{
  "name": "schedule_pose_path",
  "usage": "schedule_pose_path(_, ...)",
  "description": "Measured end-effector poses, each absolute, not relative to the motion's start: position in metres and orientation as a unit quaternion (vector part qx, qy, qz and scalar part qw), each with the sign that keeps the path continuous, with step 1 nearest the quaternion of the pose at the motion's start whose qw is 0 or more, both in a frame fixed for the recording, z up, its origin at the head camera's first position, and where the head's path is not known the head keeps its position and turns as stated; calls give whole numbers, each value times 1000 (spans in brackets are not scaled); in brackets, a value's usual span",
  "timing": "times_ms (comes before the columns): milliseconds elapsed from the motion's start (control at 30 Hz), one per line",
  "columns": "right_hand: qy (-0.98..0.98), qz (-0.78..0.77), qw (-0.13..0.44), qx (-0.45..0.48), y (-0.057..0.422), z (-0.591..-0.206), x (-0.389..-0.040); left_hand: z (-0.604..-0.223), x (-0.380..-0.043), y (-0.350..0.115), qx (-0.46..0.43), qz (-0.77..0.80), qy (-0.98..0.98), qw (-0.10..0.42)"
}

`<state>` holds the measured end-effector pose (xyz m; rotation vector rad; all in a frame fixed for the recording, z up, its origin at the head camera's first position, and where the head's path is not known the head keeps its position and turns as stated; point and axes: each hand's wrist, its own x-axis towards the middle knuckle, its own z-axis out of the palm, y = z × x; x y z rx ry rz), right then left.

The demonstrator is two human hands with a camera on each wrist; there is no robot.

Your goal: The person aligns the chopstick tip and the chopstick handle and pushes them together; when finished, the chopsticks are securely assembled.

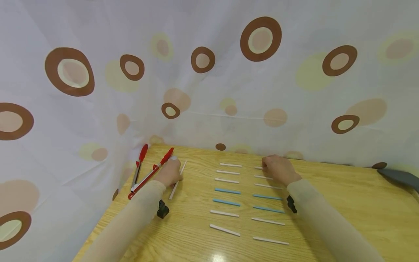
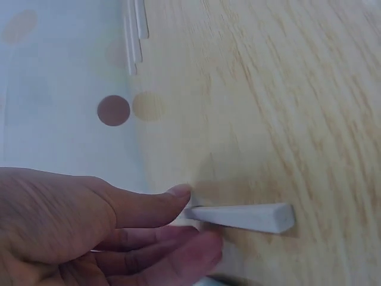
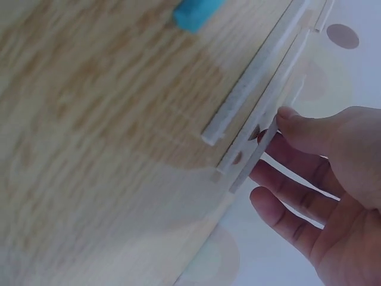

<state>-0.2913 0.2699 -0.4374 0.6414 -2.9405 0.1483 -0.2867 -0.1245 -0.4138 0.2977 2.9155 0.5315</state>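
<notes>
In the head view, my left hand [image 1: 170, 173] is at the left of the wooden table, pinching a slanted white stick [image 1: 174, 190]. Its thumb and fingers close around the far end of that square-edged stick [image 2: 250, 217] in the left wrist view. On the right, my right hand [image 1: 279, 169] reaches to the back of the right column of sticks. Between thumb and index finger it holds the rearmost white stick [image 3: 256, 158], near the table's back edge; the other fingers spread loosely. Just in front of it lies another white stick [image 3: 262, 107].
Red-tipped tongs [image 1: 152, 177] lie spread beside my left hand. Two columns of sticks cross the table, white ones with two blue sticks [image 1: 227, 190] in the left column and two blue sticks [image 1: 268, 209] in the right. A dark grey object [image 1: 397, 178] is at the far right; a patterned curtain [image 1: 209, 91] hangs behind.
</notes>
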Motion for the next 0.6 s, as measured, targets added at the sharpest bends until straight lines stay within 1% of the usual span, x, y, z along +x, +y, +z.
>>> schedule_pose_path(200, -972, 54, 75, 215, 275, -430, -286, -393, -282, -111, 135, 138, 981, 10)
schedule_pose_path(333, -969, 67, 80, 224, 275, -423, -281, -382, -279, -92, 170, 135, 976, -9)
schedule_pose_path(533, -966, 95, 64, 230, 268, -415, -275, -384, -278, -67, 240, 158, 956, -52)
schedule_pose_path(600, -962, 97, 75, 244, 267, -414, -273, -386, -279, -58, 263, 158, 950, -63)
